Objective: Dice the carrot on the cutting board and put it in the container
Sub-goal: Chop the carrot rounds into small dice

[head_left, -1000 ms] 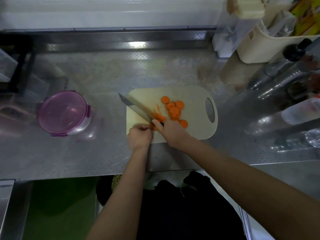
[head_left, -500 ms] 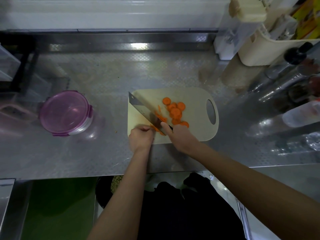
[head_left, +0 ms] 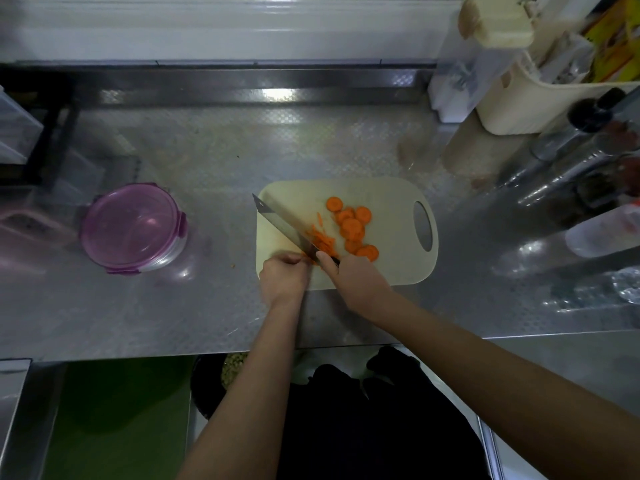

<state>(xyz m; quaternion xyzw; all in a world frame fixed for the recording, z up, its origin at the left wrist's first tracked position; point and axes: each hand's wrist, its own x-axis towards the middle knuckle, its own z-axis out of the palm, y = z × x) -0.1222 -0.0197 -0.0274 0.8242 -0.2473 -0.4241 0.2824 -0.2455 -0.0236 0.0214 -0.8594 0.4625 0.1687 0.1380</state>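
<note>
Orange carrot rounds (head_left: 351, 225) lie mostly undiced on the cutting board (head_left: 391, 265) while your right hand (head_left: 356, 278) grips the knife (head_left: 284, 223), your left hand (head_left: 284, 275) pins a carrot piece (head_left: 306, 255) at the near edge, and the lidded container (head_left: 133, 226) waits far left.

The right hand (head_left: 356, 278) hides the handle of the steel knife (head_left: 282, 221); the left hand (head_left: 284, 275) hides what its fingers (head_left: 294, 259) pin. Blurred clear bottles (head_left: 602, 237) are cut off at the right.

Orange carrot slices (head_left: 352, 225) on a cream cutting board (head_left: 388, 199), a purple-lidded container (head_left: 133, 227), dimple-patterned steel counter (head_left: 214, 161).
</note>
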